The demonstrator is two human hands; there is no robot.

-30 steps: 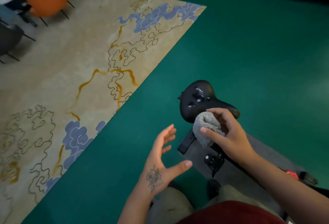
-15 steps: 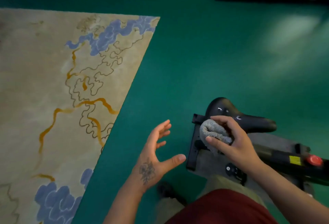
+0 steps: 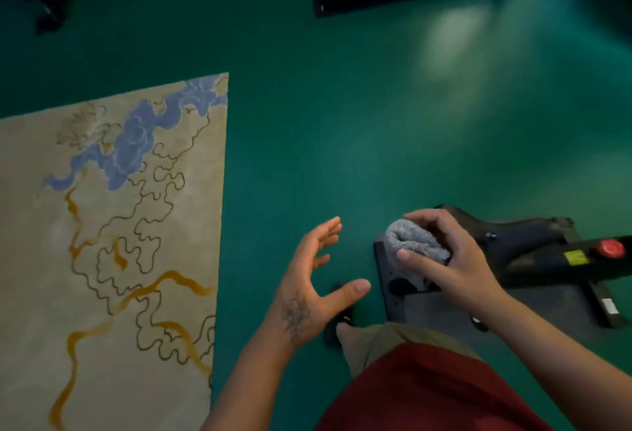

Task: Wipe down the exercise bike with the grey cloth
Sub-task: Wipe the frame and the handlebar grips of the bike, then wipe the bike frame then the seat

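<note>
**Desk:** What's the frame?

**Photographer:** A person stands over an exercise bike (image 3: pixel 533 252) on green flooring, right hand (image 3: pixel 448 259) gripping a bunched grey cloth (image 3: pixel 412 242), thumb below and fingers curled over the top. The cloth sits at the wide end of the saddle (image 3: pixel 496 232), above the bike's rear foot. The left hand (image 3: pixel 311 287) hangs just left of it, fingers spread, holding nothing. A patterned rug (image 3: pixel 113 259) lies further left.

**Desk:** Advice for the wipe?

**Photographer:** My judgement: flatten the wad for more contact, press firmly, and draw long strokes rightward along the saddle toward the red knob (image 3: pixel 609 247). The free hand could steady the frame. Whether the cloth touches the saddle here, I cannot tell.
</note>
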